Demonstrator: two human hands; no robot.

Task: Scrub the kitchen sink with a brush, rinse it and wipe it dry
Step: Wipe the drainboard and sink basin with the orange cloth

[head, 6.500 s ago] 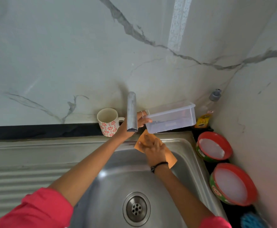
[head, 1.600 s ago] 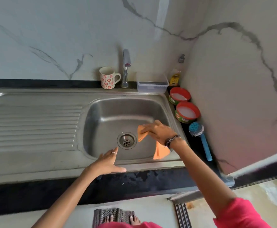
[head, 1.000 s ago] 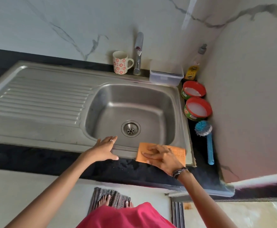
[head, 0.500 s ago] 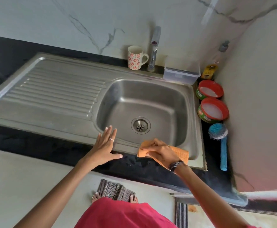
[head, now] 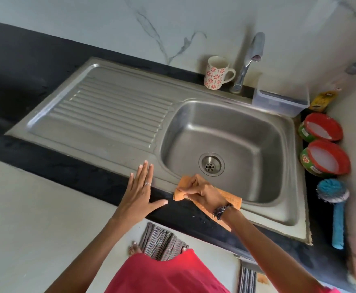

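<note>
The stainless steel sink has a ribbed drainboard on its left and a round drain in the basin. My right hand is shut on an orange cloth, pressing it on the sink's front rim. My left hand lies flat and open, fingers spread, on the front rim and the black counter edge just left of the cloth. A blue-headed scrub brush lies on the counter right of the sink, untouched.
Behind the sink stand a flowered mug, the tap and a clear plastic box. Two red-rimmed tubs and a yellow-labelled bottle sit at the right by the marble wall. A striped mat lies on the floor.
My right hand has slid the orange cloth leftward along the sink's front rim, closer to my left hand. The view has swung, so the sink sits further right.
</note>
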